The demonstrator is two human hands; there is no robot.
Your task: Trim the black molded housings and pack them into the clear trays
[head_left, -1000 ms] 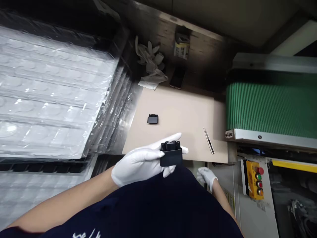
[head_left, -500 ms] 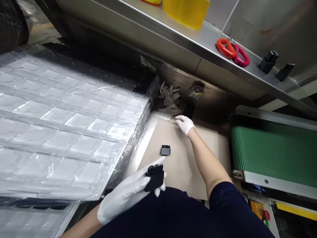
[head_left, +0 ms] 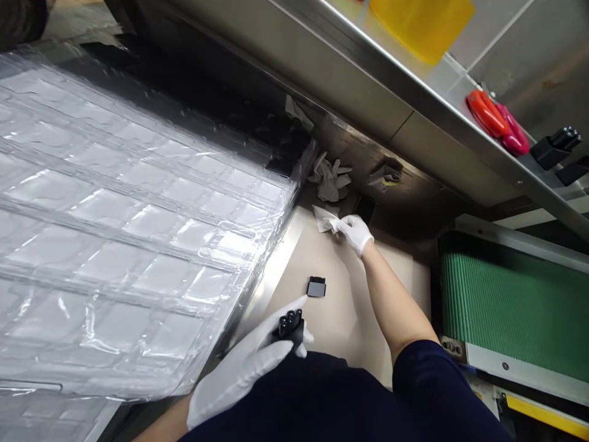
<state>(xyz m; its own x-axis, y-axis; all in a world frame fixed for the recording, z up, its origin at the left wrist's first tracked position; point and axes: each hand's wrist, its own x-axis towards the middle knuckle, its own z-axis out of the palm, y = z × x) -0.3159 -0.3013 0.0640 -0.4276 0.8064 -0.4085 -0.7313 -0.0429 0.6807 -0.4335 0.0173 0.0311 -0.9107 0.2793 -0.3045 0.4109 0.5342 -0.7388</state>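
In my gloved left hand (head_left: 251,353) is a small black case (head_left: 291,326) with several round black tops standing out of it; the fingers wrap round it near my body. My right hand (head_left: 356,233), also in a white glove, pinches a crumpled white cloth or tissue (head_left: 326,219) at the far end of the tan work surface (head_left: 340,319). A second black piece with a grey face (head_left: 316,287) lies on that surface, between the two hands and touched by neither.
Clear plastic trays (head_left: 138,233) are stacked at left. Crumpled white gloves (head_left: 330,178) lie behind the right hand. A green ribbed conveyor belt (head_left: 515,301) stands at right. Above, a metal shelf (head_left: 414,104) holds red-handled tools (head_left: 497,121), black pieces (head_left: 555,147) and a yellow container (head_left: 426,27).
My right hand has closed on the white cloth or tissue and lifted its edge. The left hand has tilted the black case. The camera view has turned a little.
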